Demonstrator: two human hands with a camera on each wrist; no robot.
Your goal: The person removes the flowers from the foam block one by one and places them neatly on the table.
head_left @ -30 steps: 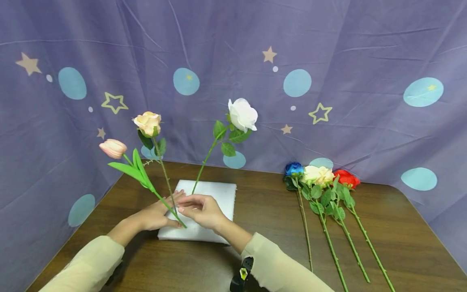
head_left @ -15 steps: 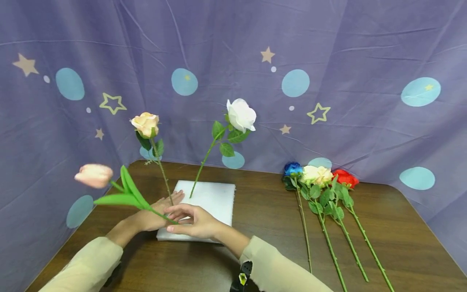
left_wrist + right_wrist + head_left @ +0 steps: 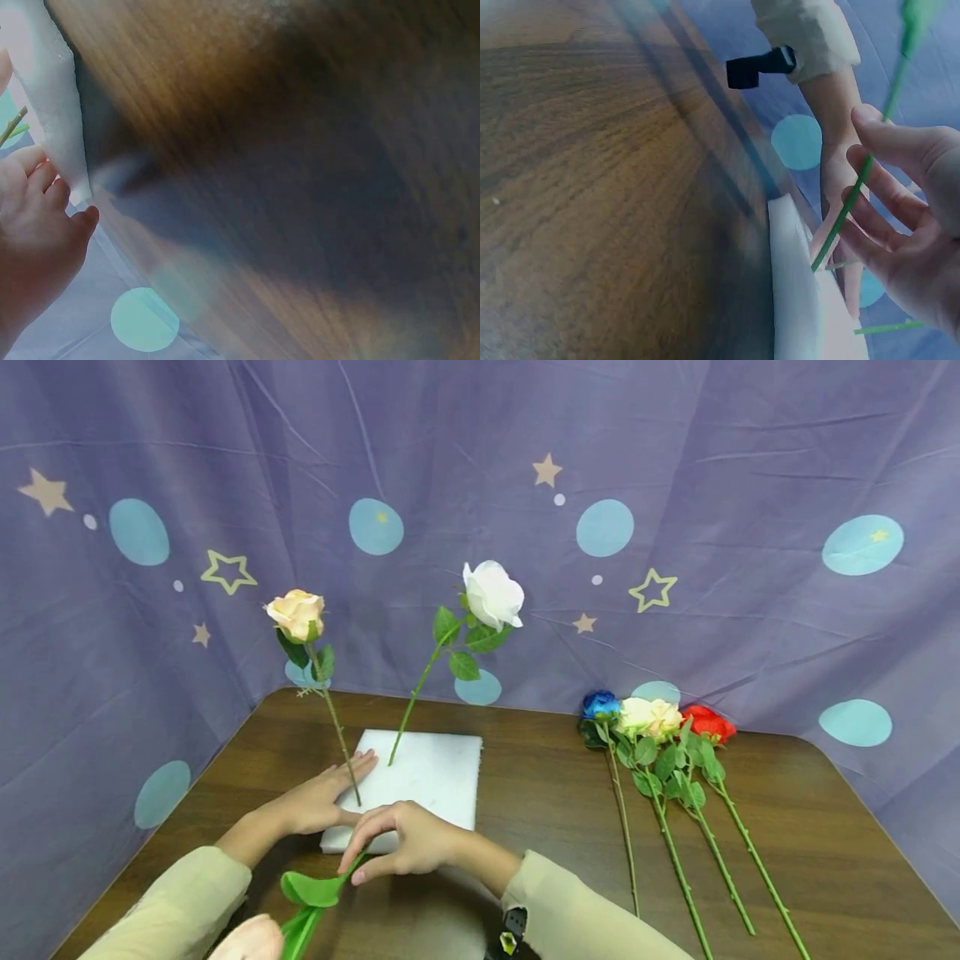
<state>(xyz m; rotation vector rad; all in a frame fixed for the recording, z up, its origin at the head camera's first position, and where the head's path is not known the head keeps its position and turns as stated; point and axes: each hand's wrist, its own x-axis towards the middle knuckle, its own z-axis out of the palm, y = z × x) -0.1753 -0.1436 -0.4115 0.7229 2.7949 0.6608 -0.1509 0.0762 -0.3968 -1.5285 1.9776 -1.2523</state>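
Observation:
My right hand [image 3: 416, 842] pinches the green stem of a pink tulip [image 3: 251, 939], which tilts down toward me at the bottom of the head view. In the right wrist view the tulip stem [image 3: 851, 202] runs between thumb and fingers. Its lower end is at the white foam block [image 3: 786, 277]; I cannot tell whether it touches. My left hand [image 3: 318, 802] rests on the block's left side with its fingers spread. A peach rose [image 3: 296, 614] and a white rose [image 3: 492, 596] stand in the foam, the peach one beside my left hand.
On the right of the brown table [image 3: 555, 860] lie a blue rose [image 3: 600, 705], cream roses [image 3: 651, 718] and a red rose [image 3: 707, 724], their stems pointing toward me. A purple curtain [image 3: 480, 443] hangs behind the table.
The tulip has swung from leaning up and left to pointing down toward me. My right hand has moved down, nearer the block's front edge. My left hand has stayed on the foam.

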